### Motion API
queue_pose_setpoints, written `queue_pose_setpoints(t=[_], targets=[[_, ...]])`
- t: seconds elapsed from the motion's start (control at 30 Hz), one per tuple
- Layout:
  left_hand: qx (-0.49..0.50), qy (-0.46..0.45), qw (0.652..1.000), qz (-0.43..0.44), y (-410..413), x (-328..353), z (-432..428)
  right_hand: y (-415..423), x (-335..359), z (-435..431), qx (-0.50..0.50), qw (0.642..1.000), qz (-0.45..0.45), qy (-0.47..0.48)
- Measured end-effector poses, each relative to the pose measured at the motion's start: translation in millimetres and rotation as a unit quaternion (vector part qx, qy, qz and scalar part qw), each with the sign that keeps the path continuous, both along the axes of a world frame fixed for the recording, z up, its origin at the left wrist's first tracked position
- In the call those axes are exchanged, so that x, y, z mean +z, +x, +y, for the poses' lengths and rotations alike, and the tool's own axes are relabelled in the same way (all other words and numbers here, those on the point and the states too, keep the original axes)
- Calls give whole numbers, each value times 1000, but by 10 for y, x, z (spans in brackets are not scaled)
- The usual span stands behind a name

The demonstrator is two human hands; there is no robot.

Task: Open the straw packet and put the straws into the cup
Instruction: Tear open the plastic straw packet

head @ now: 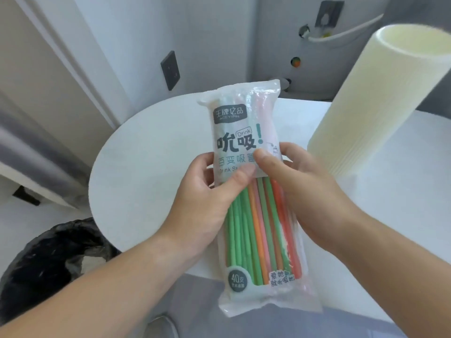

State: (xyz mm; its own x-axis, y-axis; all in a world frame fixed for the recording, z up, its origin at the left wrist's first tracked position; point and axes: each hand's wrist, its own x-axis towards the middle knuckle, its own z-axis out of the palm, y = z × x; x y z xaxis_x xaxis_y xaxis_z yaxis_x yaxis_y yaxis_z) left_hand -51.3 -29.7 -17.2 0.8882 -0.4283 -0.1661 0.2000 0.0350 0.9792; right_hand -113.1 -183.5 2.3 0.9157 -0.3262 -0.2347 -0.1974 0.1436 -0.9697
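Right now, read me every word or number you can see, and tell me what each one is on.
All on the straw packet:
"王牌亿品", dark label; line beneath too blurred.
"Drink", "吮吸!", middle.
"百变吸管", partly under the right hand.
"Drink S", cut off by the left hand.
"40支", round badge; print beneath too small.
Its lower-right caption: too blurred.

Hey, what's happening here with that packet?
A person holds a straw packet over a white table, gripping its middle with both hands: left hand on the left edge, right hand on the right. The packet looks sealed, with the coloured straws inside. A stack of pale cups stands on the table to the right, no straws in it.
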Motion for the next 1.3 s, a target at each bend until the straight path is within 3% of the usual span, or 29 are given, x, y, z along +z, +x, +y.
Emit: queue_pose_setpoints(t=[0.2, 0.33, 0.5, 0.63, 0.77, 0.87, 0.97, 1.07, 1.2, 1.3], targets=[[-14, -5, 998, -69, -289, 278, 30, -384, 300, 70, -2, 998, -46, -48], [-89, 6, 989, -118, -549, 470, 111, -693, 673, 80, -65, 987, -118, -90], [-125, -12, 970, -207, -724, 798, 230, -909, 1161, 110, -160, 946, -233, -161], [-115, -14, 965, -237, -727, 1040, 309, -1059, 1516, 139, -156, 921, -274, -228], [11, 82, 936, -342, -668, 1199, 314, -1134, 1671, 163, -186, 893, -322, -253], [111, 87, 897, -418, -681, 1342, 223, -1112, 1630, 218, -217, 869, -344, -281], [104, 62, 922, -367, -721, 1406, 91, -1068, 1413, 237, -212, 861, -342, -312], [61, 40, 954, -292, -765, 1287, 37, -1046, 1144, 254, -158, 892, -311, -287], [41, -12, 967, -251, -804, 1126, 66, -1059, 960, 317, -80, 918, -310, -235], [43, 0, 965, -259, -802, 1080, 111, -1105, 937, 332, -37, 933, -310, -180]])
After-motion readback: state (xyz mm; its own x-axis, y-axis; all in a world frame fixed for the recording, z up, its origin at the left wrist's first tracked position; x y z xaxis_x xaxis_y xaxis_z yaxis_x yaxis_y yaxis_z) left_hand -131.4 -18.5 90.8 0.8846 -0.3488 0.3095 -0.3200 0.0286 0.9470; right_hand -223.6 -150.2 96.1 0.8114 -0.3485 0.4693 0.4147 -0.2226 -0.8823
